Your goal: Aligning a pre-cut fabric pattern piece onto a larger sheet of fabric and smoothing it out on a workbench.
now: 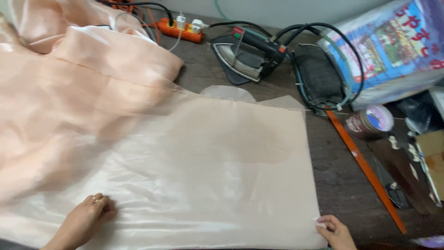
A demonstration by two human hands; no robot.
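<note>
Spread flat over a dark worktable [342, 185]: a sheet of pale peach satin fabric [208, 171], smooth across the middle and right, bunched into loose folds at the upper left. Resting knuckles-up on the fabric near its lower left edge, the left hand [85, 217], fingers curled and pressed down on the cloth, ring on one finger. At the fabric's lower right corner, the right hand [336, 231], thumb and fingertips pinching the cloth's edge just where it ends. Between the two hands, the near hem stretched along the bottom. Beyond the far edge, a steam iron [247, 55] on its side, an orange power strip [180, 28], a dark pad [317, 74]. Right of the fabric, well apart, an orange ruler [365, 169] lying diagonally, and a round tin [370, 121].
</note>
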